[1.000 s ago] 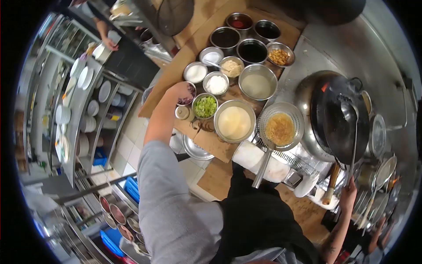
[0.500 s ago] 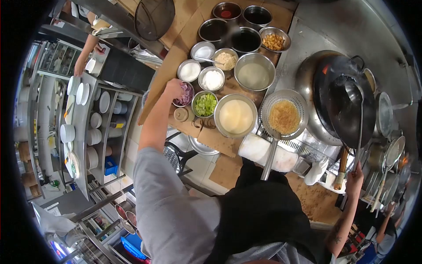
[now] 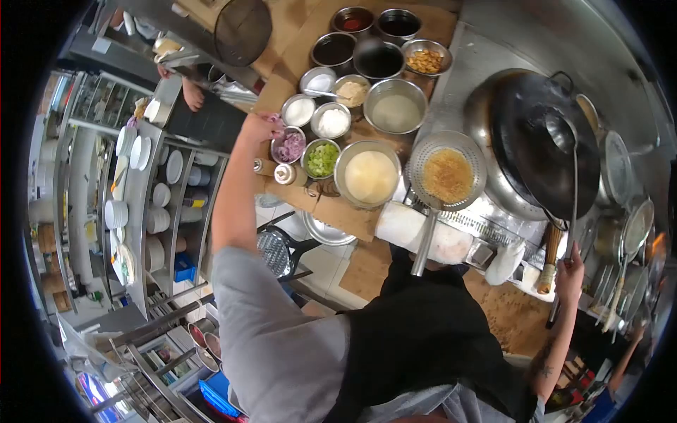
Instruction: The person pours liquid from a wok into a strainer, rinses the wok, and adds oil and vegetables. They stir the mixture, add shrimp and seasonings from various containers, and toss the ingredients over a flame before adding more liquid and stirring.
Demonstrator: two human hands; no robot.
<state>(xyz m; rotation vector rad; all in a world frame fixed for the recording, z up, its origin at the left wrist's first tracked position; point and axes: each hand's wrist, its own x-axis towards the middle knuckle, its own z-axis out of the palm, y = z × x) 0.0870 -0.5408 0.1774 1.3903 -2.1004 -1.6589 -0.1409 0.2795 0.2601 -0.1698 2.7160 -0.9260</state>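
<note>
My left hand (image 3: 261, 127) is pinched just above the rim of a steel bowl of chopped red onion (image 3: 290, 146), with some purple onion bits showing at the fingertips. Beside that bowl stands a bowl of chopped green vegetable (image 3: 322, 161). My right hand (image 3: 570, 275) is wrapped round the long handle of a ladle (image 3: 575, 190), whose round head lies over the black wok (image 3: 522, 151). Between the hands, a perforated strainer (image 3: 421, 169) holds a pile of golden shreds (image 3: 448, 176) and rests near a bowl of pale yellow liquid (image 3: 370, 175).
Bowls of white powder (image 3: 331, 123), dark sauce (image 3: 379, 62) and fried golden pieces (image 3: 425, 61) crowd the counter. A brush (image 3: 549, 261) and a folded white towel (image 3: 430, 233) lie along the front edge. At left, shelves hold stacked plates (image 3: 118, 214); another person's hand (image 3: 192, 97) is beyond.
My left hand has lifted from inside the onion bowl to its far-left rim, with onion bits in the fingers. The right hand stays on the ladle. The view has shifted slightly.
</note>
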